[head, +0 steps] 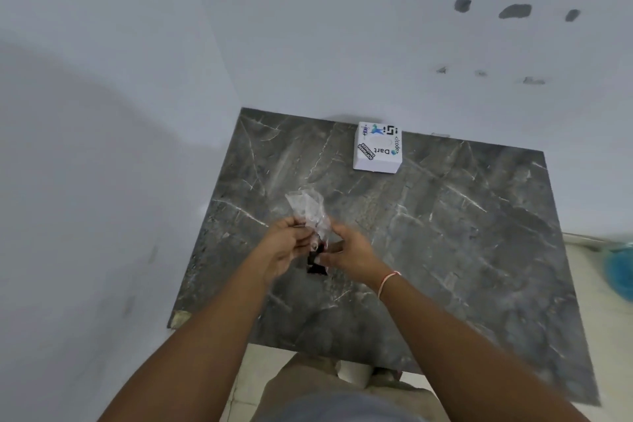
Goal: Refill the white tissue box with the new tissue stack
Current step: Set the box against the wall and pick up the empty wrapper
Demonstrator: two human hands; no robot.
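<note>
Head view: the left hand (pixel 286 243) and right hand (pixel 349 255) are closed together on a crumpled clear plastic wrapper (pixel 308 211), held above the dark marble tabletop (pixel 445 250). A dark item beneath the hands cannot be identified. The white tissue box (pixel 377 151), sticker-covered, is set at the far edge, against the wall (pixel 308 27).

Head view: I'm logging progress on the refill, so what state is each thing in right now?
White tissue box: closed, stickered top up, at the table's far edge by the wall, untouched.
Clear plastic wrapper: crumpled, held up above the table by both hands.
Dark item: below the wrapper between the hands; too blurred to identify.
Left hand: fingers pinching the wrapper.
Right hand: fingers gripping the wrapper.
Marble table: bears only the box.
</note>
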